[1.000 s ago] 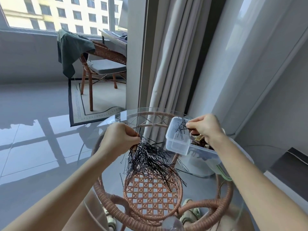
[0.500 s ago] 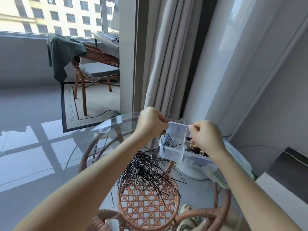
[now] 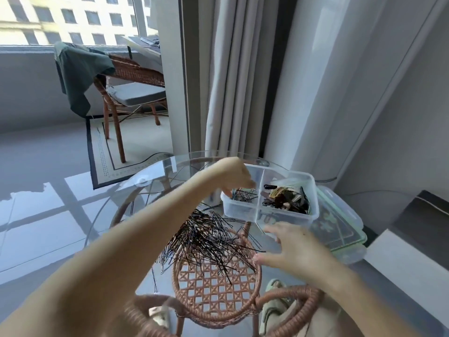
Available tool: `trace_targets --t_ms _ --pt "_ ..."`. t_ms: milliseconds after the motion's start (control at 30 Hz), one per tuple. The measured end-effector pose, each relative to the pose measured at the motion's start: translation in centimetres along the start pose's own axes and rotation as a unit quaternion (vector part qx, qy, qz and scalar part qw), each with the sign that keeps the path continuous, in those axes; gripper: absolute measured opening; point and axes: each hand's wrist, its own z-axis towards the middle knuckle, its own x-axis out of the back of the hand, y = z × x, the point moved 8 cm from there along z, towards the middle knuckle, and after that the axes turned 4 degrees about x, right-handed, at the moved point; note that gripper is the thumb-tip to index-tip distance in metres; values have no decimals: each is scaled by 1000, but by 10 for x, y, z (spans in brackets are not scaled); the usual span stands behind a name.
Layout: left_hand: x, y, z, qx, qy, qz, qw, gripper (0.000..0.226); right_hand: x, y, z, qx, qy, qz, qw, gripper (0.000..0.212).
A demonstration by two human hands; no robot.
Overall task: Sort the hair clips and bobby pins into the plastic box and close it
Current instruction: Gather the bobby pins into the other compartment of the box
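Observation:
A clear plastic box point(image 3: 286, 216) with a divider stands on the round glass table point(image 3: 116, 200). Its left compartment holds a few black bobby pins point(image 3: 243, 193); its right compartment holds brown and black hair clips point(image 3: 286, 199). My left hand point(image 3: 234, 175) hovers over the left compartment, fingers bent downward, blurred. A large pile of black bobby pins point(image 3: 206, 239) lies on the glass in front of the box. My right hand point(image 3: 289, 249) is open, fingers spread, just right of the pile and below the box.
The box's lid point(image 3: 340, 224), clear with green edging, lies under and right of the box. A woven rattan base point(image 3: 216, 285) shows through the glass. A rattan chair point(image 3: 128, 93) with a green cloth stands far back left. Curtains point(image 3: 233, 74) hang behind the table.
My left hand carried pins from the pile to the box's left compartment. My right hand left the box and dropped down beside the pile, fingers now spread.

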Motion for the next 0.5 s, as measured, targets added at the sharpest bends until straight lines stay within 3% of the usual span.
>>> trace_targets --t_ms 100,167,333,400,500 --pt "31 -38 -28 -20 126 -95 987 30 -49 4 1 10 -94 -35 995 111" --pt "32 -79 -45 -6 186 -68 980 39 -73 1 4 22 -108 -21 994 122" --pt "-37 -147 -31 48 59 5 997 54 -82 -18 33 28 -6 -46 999 130" --pt "-51 -138 -23 25 30 59 998 53 -86 -29 45 40 7 -70 997 130" --pt "-65 -119 -20 -45 2 28 999 53 -96 -46 55 73 -3 -80 994 126"
